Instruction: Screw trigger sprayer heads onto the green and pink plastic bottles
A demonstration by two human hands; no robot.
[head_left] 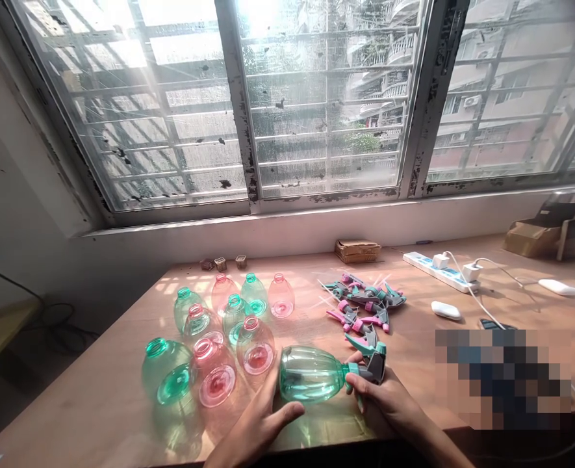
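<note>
A clear green spray bottle [311,375] lies on its side in the air just above the table's front edge, neck to the right. My left hand [264,415] grips its base end, thumb in front and most fingers hidden behind. With closed fingers, my right hand [383,394] pinches the green collar where the grey and green trigger sprayer [377,361] meets the neck. Left of my hands stand several open bottles without sprayers, green ones [167,374] and pink ones [214,374]. Beyond my right hand is a pile of loose trigger sprayers [362,302], pink, green and grey.
Behind the sprayers sits a small cardboard box [358,251]. A white power strip [440,272] with plugged chargers and cables lies at the right, near a white case [446,311]. A blurred patch [506,377] covers the right front. Windows line the back.
</note>
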